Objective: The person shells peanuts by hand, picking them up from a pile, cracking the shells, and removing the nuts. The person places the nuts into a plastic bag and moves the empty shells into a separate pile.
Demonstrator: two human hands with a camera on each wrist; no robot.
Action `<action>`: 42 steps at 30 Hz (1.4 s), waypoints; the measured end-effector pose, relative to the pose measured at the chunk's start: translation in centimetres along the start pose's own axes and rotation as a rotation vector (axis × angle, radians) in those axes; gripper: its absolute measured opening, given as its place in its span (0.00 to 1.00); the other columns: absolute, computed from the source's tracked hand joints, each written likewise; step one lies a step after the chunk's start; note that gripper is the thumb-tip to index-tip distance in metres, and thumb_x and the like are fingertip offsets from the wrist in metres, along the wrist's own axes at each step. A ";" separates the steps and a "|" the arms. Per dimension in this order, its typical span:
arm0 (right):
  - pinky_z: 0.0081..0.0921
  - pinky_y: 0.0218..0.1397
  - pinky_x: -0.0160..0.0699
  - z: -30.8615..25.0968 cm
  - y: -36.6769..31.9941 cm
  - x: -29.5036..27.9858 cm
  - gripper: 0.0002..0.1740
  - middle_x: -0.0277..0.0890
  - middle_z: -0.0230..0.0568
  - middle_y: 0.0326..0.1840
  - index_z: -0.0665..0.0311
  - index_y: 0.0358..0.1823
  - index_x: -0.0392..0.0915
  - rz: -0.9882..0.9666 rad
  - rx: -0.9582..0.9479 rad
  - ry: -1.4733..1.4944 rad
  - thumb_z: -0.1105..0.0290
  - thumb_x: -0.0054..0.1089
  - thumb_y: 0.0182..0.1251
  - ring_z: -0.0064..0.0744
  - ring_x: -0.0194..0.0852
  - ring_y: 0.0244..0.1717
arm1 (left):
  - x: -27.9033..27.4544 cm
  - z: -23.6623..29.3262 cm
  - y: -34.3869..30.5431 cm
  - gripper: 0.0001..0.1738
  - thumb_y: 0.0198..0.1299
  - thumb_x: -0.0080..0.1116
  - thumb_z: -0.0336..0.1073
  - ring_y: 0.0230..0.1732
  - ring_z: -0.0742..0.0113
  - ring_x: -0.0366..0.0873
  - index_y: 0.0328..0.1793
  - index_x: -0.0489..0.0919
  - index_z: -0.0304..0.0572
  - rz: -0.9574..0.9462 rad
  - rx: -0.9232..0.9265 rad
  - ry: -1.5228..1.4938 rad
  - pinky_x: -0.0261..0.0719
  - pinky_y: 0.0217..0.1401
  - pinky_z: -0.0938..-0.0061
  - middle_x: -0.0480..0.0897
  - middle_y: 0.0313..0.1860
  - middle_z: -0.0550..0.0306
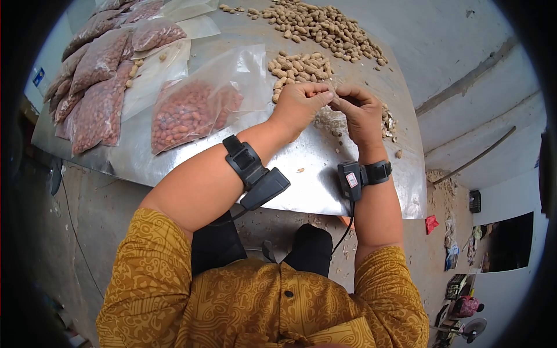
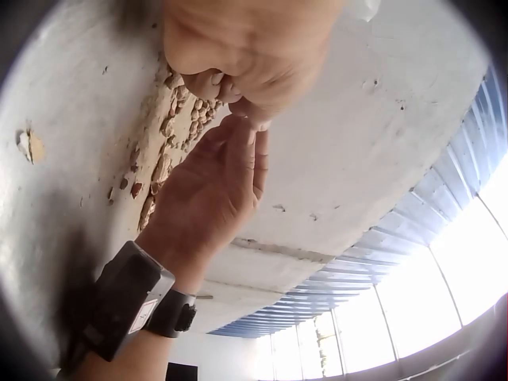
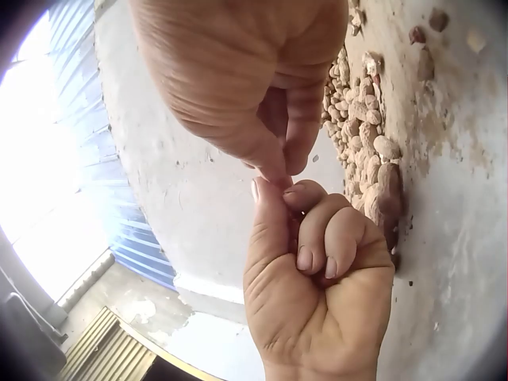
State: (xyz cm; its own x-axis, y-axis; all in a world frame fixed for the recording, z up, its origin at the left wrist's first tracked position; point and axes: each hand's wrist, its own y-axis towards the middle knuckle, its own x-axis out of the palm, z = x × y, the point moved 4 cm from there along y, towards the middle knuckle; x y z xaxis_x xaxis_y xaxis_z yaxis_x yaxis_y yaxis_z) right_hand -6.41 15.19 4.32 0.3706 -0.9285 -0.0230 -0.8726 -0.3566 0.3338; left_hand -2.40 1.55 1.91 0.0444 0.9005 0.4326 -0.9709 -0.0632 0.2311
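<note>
In front of the person, over the metal table [image 1: 278, 185], both hands meet fingertip to fingertip. The left hand [image 1: 299, 110] has its fingers curled in, and a sliver of reddish peanut kernel [image 3: 294, 225] shows between them in the right wrist view. Thumb and forefinger of the right hand [image 1: 361, 116] pinch at the left fingertips, around a peanut mostly hidden by the fingers. Just beyond the hands lies a small heap of unshelled peanuts [image 1: 301, 66]. Broken shells [image 1: 387, 124] are scattered beside and beneath the right hand.
Left of the hands lies a clear plastic bag [image 1: 194, 110] of red peanut kernels. Several filled bags [image 1: 96, 64] are piled at the far left. A larger peanut heap [image 1: 319, 26] spreads at the back. The wall [image 1: 464, 75] rises close on the right.
</note>
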 end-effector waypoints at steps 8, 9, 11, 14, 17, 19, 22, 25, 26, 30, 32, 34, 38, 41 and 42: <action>0.18 0.35 0.77 -1.6 -0.4 1.3 0.15 0.78 0.36 0.31 0.68 0.44 0.78 -0.122 -0.023 -0.127 0.79 0.62 0.53 0.22 0.76 0.30 | -0.3 -0.2 0.1 0.07 0.57 0.56 0.30 0.22 0.83 0.66 0.39 0.79 0.34 -0.029 0.053 0.040 0.60 0.22 0.88 0.78 0.27 0.63; 0.18 0.34 0.77 -1.7 -0.5 1.4 0.15 0.78 0.35 0.31 0.68 0.45 0.78 -0.147 -0.023 -0.140 0.79 0.62 0.53 0.22 0.75 0.30 | -0.3 -0.2 0.0 0.07 0.57 0.56 0.30 0.22 0.83 0.66 0.39 0.79 0.34 -0.029 0.042 0.039 0.60 0.22 0.88 0.78 0.27 0.63; 0.17 0.34 0.76 -1.6 -0.5 1.4 0.14 0.78 0.35 0.31 0.68 0.43 0.78 -0.163 -0.019 -0.153 0.79 0.61 0.53 0.22 0.75 0.30 | -0.3 -0.3 -0.1 0.06 0.57 0.56 0.30 0.22 0.84 0.66 0.38 0.78 0.34 -0.029 0.021 0.036 0.60 0.22 0.88 0.78 0.27 0.63; 0.18 0.35 0.76 -1.4 -0.4 1.5 0.12 0.77 0.35 0.31 0.68 0.42 0.78 -0.166 -0.018 -0.115 0.79 0.60 0.54 0.22 0.75 0.30 | -0.1 -0.1 -0.3 0.07 0.58 0.56 0.30 0.21 0.83 0.65 0.39 0.78 0.34 -0.010 -0.008 -0.016 0.59 0.21 0.88 0.78 0.27 0.62; 0.18 0.35 0.76 -0.8 -0.5 1.4 0.11 0.76 0.35 0.31 0.69 0.41 0.77 -0.118 -0.007 0.037 0.80 0.59 0.55 0.23 0.76 0.31 | 0.2 0.4 -0.4 0.07 0.58 0.56 0.30 0.21 0.83 0.66 0.39 0.78 0.34 -0.029 -0.049 -0.154 0.59 0.21 0.88 0.78 0.27 0.61; 0.18 0.36 0.77 -0.6 -0.5 1.5 0.11 0.76 0.35 0.31 0.70 0.42 0.76 -0.079 0.004 0.124 0.80 0.58 0.55 0.23 0.76 0.32 | 0.3 0.7 -0.4 0.07 0.57 0.57 0.30 0.20 0.82 0.65 0.39 0.78 0.34 -0.022 -0.049 -0.175 0.59 0.20 0.88 0.78 0.27 0.61; 0.18 0.36 0.77 -0.6 -0.5 1.6 0.11 0.76 0.36 0.32 0.70 0.42 0.76 -0.050 0.019 0.115 0.80 0.58 0.55 0.24 0.76 0.32 | 0.1 0.2 -0.1 0.06 0.57 0.57 0.30 0.19 0.83 0.64 0.39 0.79 0.34 -0.004 -0.013 -0.158 0.57 0.19 0.87 0.77 0.25 0.61; 0.18 0.36 0.78 -1.4 -0.5 1.6 0.11 0.77 0.37 0.32 0.70 0.41 0.76 -0.073 0.023 -0.058 0.80 0.58 0.55 0.24 0.77 0.32 | -0.1 -0.4 0.3 0.06 0.57 0.57 0.30 0.18 0.83 0.62 0.38 0.79 0.35 0.017 0.022 -0.084 0.56 0.19 0.87 0.77 0.24 0.62; 0.18 0.36 0.78 -1.6 -0.4 1.5 0.11 0.77 0.37 0.31 0.70 0.41 0.76 -0.089 0.015 -0.127 0.80 0.58 0.55 0.24 0.77 0.32 | -0.2 -0.6 0.3 0.06 0.57 0.57 0.30 0.17 0.83 0.61 0.38 0.79 0.35 0.024 0.030 -0.052 0.56 0.18 0.87 0.76 0.24 0.63; 0.18 0.36 0.78 -1.3 -0.5 1.4 0.10 0.77 0.37 0.30 0.70 0.41 0.76 -0.084 -0.023 -0.109 0.80 0.58 0.56 0.24 0.77 0.33 | 0.0 0.0 -0.1 0.06 0.56 0.57 0.29 0.21 0.80 0.66 0.37 0.79 0.34 -0.005 -0.010 -0.089 0.61 0.23 0.86 0.78 0.25 0.61; 0.19 0.36 0.79 -1.1 -0.6 1.4 0.10 0.77 0.38 0.31 0.71 0.40 0.75 -0.063 -0.026 -0.040 0.81 0.57 0.56 0.26 0.77 0.32 | 0.1 0.4 -0.2 0.06 0.56 0.57 0.28 0.28 0.75 0.74 0.36 0.78 0.31 -0.015 -0.025 -0.148 0.71 0.31 0.84 0.80 0.29 0.56; 0.20 0.37 0.79 -0.8 -0.5 1.5 0.09 0.77 0.40 0.32 0.70 0.39 0.74 -0.038 -0.016 0.083 0.81 0.57 0.56 0.27 0.77 0.33 | -0.2 0.1 0.0 0.06 0.56 0.57 0.29 0.24 0.78 0.71 0.37 0.78 0.33 -0.005 -0.053 -0.154 0.66 0.26 0.85 0.79 0.28 0.58; 0.21 0.38 0.80 -0.3 -0.4 1.5 0.08 0.76 0.43 0.37 0.70 0.37 0.72 -0.022 0.022 0.344 0.83 0.57 0.55 0.29 0.78 0.34 | -0.5 -0.5 0.2 0.05 0.58 0.56 0.30 0.19 0.84 0.63 0.38 0.77 0.36 0.029 -0.096 -0.240 0.55 0.18 0.87 0.77 0.27 0.61; 0.21 0.39 0.79 -0.3 -0.3 1.5 0.09 0.75 0.43 0.39 0.68 0.35 0.72 -0.038 0.012 0.367 0.84 0.58 0.53 0.28 0.77 0.36 | -0.2 -0.4 0.2 0.06 0.60 0.54 0.31 0.17 0.85 0.60 0.40 0.77 0.37 0.045 -0.142 -0.284 0.53 0.17 0.88 0.74 0.25 0.65; 0.21 0.40 0.79 -0.3 -0.3 1.5 0.09 0.75 0.43 0.40 0.68 0.35 0.71 -0.041 0.004 0.357 0.84 0.59 0.52 0.27 0.77 0.36 | -0.2 -0.5 0.2 0.06 0.60 0.54 0.31 0.16 0.85 0.59 0.40 0.77 0.37 0.034 -0.155 -0.307 0.53 0.17 0.88 0.74 0.24 0.66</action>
State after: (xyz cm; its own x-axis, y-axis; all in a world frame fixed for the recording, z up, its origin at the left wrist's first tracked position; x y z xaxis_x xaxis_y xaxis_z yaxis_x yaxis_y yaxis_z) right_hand -5.49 13.91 4.45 0.4928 -0.8188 0.2944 -0.8555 -0.3941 0.3359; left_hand -2.76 1.55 1.41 0.0576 0.7258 0.6855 -0.9962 -0.0036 0.0875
